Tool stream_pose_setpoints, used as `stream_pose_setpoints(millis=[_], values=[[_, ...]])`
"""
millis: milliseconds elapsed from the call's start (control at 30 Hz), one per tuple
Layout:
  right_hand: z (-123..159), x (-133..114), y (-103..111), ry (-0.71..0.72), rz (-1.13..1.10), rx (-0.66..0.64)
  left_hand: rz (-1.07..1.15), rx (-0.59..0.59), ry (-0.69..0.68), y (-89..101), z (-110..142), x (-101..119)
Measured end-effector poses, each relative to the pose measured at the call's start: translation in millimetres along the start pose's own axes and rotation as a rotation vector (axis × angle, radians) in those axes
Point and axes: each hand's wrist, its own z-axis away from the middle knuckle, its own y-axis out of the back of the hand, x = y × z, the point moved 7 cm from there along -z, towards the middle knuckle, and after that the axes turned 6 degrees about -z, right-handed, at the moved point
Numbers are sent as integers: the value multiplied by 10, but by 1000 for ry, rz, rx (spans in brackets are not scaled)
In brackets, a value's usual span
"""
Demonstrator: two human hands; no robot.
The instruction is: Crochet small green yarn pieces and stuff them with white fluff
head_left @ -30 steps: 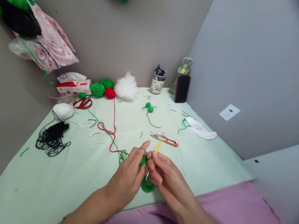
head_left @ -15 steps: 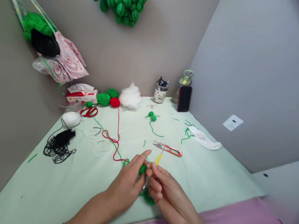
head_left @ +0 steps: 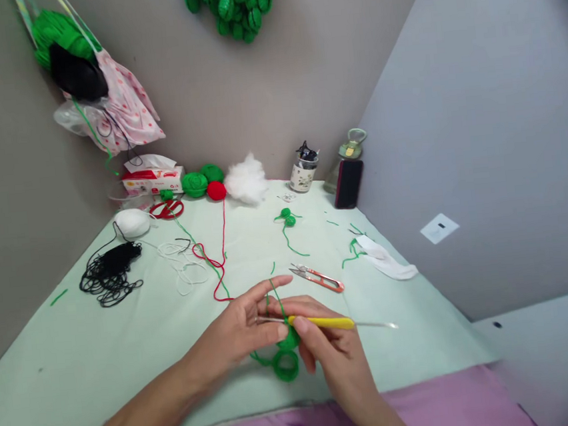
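A crochet hook (head_left: 325,322) with a yellow handle and metal ends lies across my right hand (head_left: 335,352), pinched between thumb and fingers and pointing left. My left hand (head_left: 247,327) pinches a small green crochet piece (head_left: 290,337) by its upper left side. Its index finger is stretched out, with green yarn (head_left: 278,298) running from it down to the hook. Part of the hook's left end passes behind my left fingers. Below the piece a green crocheted ring (head_left: 285,365) shows its round opening.
Orange-handled thread snips (head_left: 318,278) lie just beyond my right hand. Red yarn (head_left: 218,269), white yarn (head_left: 181,260) and a black yarn tangle (head_left: 111,270) spread leftward. Behind are yarn balls (head_left: 195,185), white stuffing (head_left: 245,180), a tissue box (head_left: 154,180), red-handled scissors (head_left: 166,209) and a phone (head_left: 348,184).
The hook has swung from a steep slant to nearly level, its right end now pointing right. My right hand has turned with it, and the green ring shows more fully.
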Motion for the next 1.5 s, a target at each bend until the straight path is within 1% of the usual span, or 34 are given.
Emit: stream_pose_setpoints(millis=[100, 133, 167, 200, 267, 333, 400, 500, 567, 700, 733, 767, 800, 833, 867, 900, 933, 967, 1000, 1033, 1067, 1100, 1133, 1200, 1233, 1267, 1300, 1333, 1367, 1400, 1433, 1467, 1500], values=[[84, 60, 82, 116, 63, 147, 110, 51, -9, -62, -14, -50], [109, 82, 106, 138, 88, 185, 131, 75, -5, -71, -19, -73], [130, 78, 110, 180, 131, 195, 147, 97, -2, -73, -26, -96], [143, 58, 93, 228, 185, 178, 159, 120, -2, -68, -35, -116], [160, -22, 16, 335, 291, 86, 165, 147, -5, -43, -60, -145], [168, -110, -46, 407, 339, 7, 135, 161, -20, 4, -89, -134], [155, -166, -31, 400, 318, -4, 56, 145, -29, 57, -115, -67], [105, -154, 93, 254, 203, 26, -139, 84, -11, 175, -124, 145], [73, -137, 217, 164, 76, 56, -200, 149, -27, 380, -93, 377], [26, -173, 522, 96, -134, 192, -114, 500, -211, 1044, 103, 941], [17, -183, 573, 80, -145, 210, -156, 568, -247, 1192, 160, 1057], [12, -196, 612, 68, -142, 229, -262, 598, -260, 1298, 197, 1154], [9, -209, 632, 59, -129, 239, -318, 610, -260, 1379, 219, 1217], [7, -219, 632, 50, -109, 242, -394, 619, -248, 1428, 227, 1258], [5, -229, 608, 44, -86, 232, -477, 620, -217, 1437, 218, 1267], [1, -233, 559, 35, -64, 209, -541, 626, -200, 1409, 203, 1262], [-3, -232, 493, 21, -46, 180, -589, 633, -198, 1337, 182, 1241], [-7, -230, 411, 6, -31, 142, -636, 638, -221, 1220, 155, 1213], [-11, -225, 332, -14, -25, 116, -720, 656, -282, 1060, 134, 1195], [-17, -225, 256, -27, -26, 95, -768, 611, -309, 862, 83, 1124], [-26, -234, 183, -27, -27, 69, -727, 531, -318, 658, 20, 1016], [-37, -253, 116, -12, -26, 36, -623, 449, -319, 469, -37, 899], [-50, -278, 74, 14, -34, 21, -519, 323, -292, 269, -97, 773], [-78, -324, 72, 78, -56, 45, -206, 95, -202, -51, -149, 580], [-89, -336, 104, 107, -65, 81, -7, 14, -136, -160, -134, 530], [-98, -338, 145, 128, -69, 122, 165, -71, -77, -259, -92, 525], [-103, -326, 181, 138, -68, 154, 302, -112, -76, -311, -30, 591], [-107, -302, 206, 135, -61, 176, 393, -104, -126, -312, 41, 703], [-110, -272, 214, 126, -56, 181, 425, -54, -194, -276, 115, 820], [-112, -238, 208, 112, -52, 172, 410, 19, -265, -223, 186, 923], [-112, -203, 192, 96, -51, 159, 354, 106, -365, -159, 257, 1019], [-111, -177, 174, 89, -53, 149, 235, 174, -473, -118, 320, 1094], [-108, -159, 160, 89, -60, 148, 56, 222, -556, -105, 360, 1125]])
